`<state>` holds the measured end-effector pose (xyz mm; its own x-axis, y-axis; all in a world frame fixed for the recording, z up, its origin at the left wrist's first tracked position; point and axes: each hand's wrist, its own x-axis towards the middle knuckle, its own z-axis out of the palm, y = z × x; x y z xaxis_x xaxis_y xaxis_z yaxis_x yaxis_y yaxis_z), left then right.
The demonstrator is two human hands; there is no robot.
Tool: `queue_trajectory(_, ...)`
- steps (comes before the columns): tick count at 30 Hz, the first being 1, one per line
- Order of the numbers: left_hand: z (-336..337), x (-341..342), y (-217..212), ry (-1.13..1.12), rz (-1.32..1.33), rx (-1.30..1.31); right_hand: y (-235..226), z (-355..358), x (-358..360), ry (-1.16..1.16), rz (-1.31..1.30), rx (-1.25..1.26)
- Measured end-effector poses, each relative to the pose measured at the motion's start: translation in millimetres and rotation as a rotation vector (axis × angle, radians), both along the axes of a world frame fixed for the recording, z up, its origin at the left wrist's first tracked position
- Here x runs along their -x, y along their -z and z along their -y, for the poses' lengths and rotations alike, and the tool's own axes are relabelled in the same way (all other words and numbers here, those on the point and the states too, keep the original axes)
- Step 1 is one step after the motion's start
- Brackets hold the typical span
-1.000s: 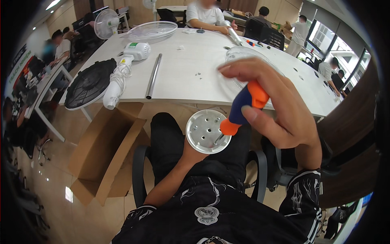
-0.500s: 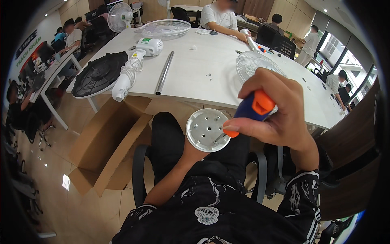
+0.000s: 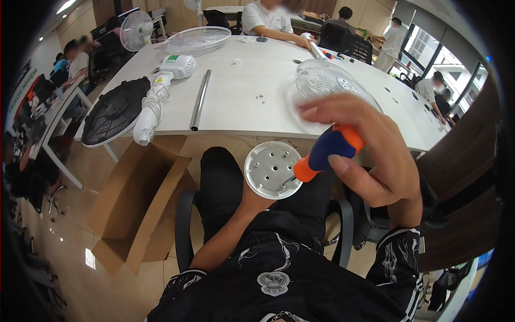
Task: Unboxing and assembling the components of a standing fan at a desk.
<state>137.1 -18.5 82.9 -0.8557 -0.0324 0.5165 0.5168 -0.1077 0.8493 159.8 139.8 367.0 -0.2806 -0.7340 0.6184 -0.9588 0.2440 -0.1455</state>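
A round white fan-base part [image 3: 261, 182], dish-like with several holes and screws inside its rim, is held over my lap. My left hand [image 3: 255, 200] grips it from beneath, its fingers hidden behind the part. At the part's lower right, a screwdriver [image 3: 328, 151] with a blue and orange handle slants in, its metal shaft reaching a screw near the rim. My right hand [image 3: 370, 155] has its thumb against the handle and its fingers arched loosely over the end; the fingertips are slightly blurred.
Across the white table [image 3: 241, 102] lie a metal tube [image 3: 201, 100], a fan motor head with corded neck [image 3: 155, 99], a black round base [image 3: 117, 110], fan grilles [image 3: 199, 41] and several small screws [image 3: 260, 97]. An open cardboard box [image 3: 134, 206] stands at left. A person [image 3: 268, 21] sits opposite.
My right hand has loosened around the screwdriver, its fingers lifting and shifting slightly right. The screwdriver shaft stays at the same place on the part. The view has turned a little.
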Motion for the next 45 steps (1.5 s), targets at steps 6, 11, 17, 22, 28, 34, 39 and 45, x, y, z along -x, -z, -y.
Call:
queue_trajectory(6,-8.5,6.0,3.8,0.063,-0.048,0.045,1.6,-8.1,-12.7,0.291,-0.102,-0.007)
queue_trajectory(11,-14.3,17.8,10.5,0.115,-0.063,0.044,-6.7,-13.6,-21.5,0.256,0.054,-0.092)
queue_trajectory(17,-21.4,25.3,12.6,0.142,-0.079,0.087,-5.8,-0.9,-24.5,0.264,0.02,0.157)
queue_trajectory(22,-27.8,26.4,13.7,0.228,-0.067,0.009,-12.0,-13.2,-38.6,0.535,0.155,-0.187)
queue_trajectory(28,-33.9,32.5,16.3,0.271,-0.036,-0.036,-7.0,-20.4,-29.5,0.445,0.116,-0.027)
queue_trajectory(34,-40.1,26.4,10.2,0.329,-0.07,0.011,-8.6,-22.8,-28.4,0.54,0.106,-0.216)
queue_trajectory(39,-42.6,26.6,9.9,0.31,-0.12,0.05,-0.7,-24.8,-10.1,0.12,0.232,-0.01)
queue_trajectory(45,-41.7,26.6,5.1,0.303,-0.094,0.075,-1.3,-22.4,-11.0,0.041,0.18,-0.075)
